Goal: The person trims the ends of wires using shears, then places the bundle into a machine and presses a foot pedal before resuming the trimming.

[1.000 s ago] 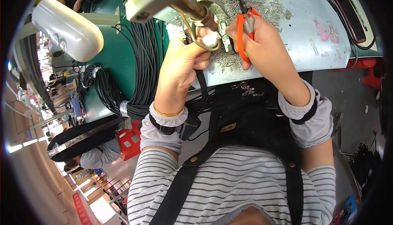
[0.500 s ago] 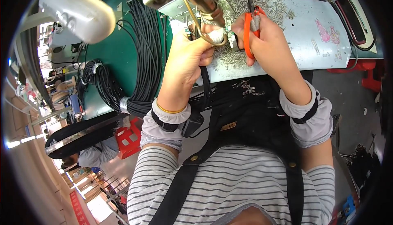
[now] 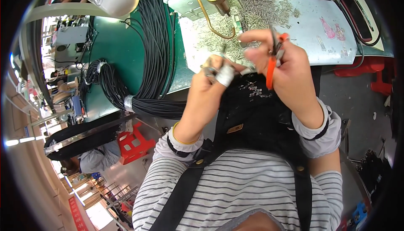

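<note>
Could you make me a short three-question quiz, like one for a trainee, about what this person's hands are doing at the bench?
1. True or false: the right hand holds a tool with orange handles.
2. Multiple choice: where does the bundle of black cables lie? A) on the green bench top at the person's left B) across the person's lap C) on the red stool
3. Short answer: what is wrapped round a finger of the left hand?

Key
1. True; the fingers are closed round it.
2. A; it lies on the green bench top.
3. White tape; that hand pinches a small metal part, too small to identify.
</note>
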Demonstrator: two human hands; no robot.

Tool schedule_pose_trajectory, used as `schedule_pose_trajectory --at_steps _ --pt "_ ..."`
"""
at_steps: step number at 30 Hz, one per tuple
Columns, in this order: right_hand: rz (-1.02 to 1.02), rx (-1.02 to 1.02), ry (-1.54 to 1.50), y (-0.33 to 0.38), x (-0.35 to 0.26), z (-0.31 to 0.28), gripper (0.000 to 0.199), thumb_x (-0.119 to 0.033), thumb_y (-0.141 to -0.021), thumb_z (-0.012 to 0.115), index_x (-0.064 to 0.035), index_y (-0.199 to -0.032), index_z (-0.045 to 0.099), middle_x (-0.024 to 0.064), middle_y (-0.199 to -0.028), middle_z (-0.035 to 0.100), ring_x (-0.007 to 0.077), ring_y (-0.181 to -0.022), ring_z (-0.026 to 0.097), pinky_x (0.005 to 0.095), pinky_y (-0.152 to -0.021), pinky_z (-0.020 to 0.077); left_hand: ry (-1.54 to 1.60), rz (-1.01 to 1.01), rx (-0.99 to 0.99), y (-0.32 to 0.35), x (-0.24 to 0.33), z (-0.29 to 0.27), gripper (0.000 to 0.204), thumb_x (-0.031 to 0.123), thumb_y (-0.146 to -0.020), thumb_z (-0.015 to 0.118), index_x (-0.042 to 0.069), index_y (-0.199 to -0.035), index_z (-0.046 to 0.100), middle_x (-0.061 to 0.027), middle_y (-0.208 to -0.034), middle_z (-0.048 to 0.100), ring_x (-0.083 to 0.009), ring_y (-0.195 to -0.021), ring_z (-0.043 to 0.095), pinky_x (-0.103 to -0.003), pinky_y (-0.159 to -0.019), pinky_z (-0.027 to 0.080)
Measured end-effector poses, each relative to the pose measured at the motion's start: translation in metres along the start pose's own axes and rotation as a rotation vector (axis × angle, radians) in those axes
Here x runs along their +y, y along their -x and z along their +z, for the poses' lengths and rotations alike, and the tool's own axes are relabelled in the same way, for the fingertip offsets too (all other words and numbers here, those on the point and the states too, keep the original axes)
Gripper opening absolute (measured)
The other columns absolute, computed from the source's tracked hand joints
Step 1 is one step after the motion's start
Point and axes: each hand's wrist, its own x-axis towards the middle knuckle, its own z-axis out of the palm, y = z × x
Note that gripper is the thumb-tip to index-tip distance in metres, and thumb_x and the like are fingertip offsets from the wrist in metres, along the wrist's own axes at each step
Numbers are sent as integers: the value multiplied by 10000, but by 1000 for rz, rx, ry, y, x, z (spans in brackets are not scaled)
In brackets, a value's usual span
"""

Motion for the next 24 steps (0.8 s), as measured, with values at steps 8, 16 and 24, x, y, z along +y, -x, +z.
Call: schedule_pose_trajectory --at_steps 8,16,24 --pt "285 -118 49 10 -15 -2 175 -129 -824 559 -2 -712 517 5 -552 488 33 -397 381 184 -381 307 -168 95 93 11 14 17 202 -68 -743 547 32 -918 550 -8 -785 523 -83 -681 489 -202 -586 397" --pt "678 -283 -366 12 -13 -4 327 -252 -856 499 -28 -618 488 49 -442 474 87 -275 386 193 -273 273 -581 726 97 2 6 15 368 -172 -567 499 27 -870 561 -81 -763 531 -204 -657 543 -257 -560 429" --pt "784 -317 -464 20 -2 -3 376 -303 -866 471 -47 -591 464 62 -414 456 94 -252 354 199 -256 252 -555 523 -74 3 5 12 331 -184 -628 489 -3 -901 530 -93 -798 535 -178 -703 527 -242 -627 412"
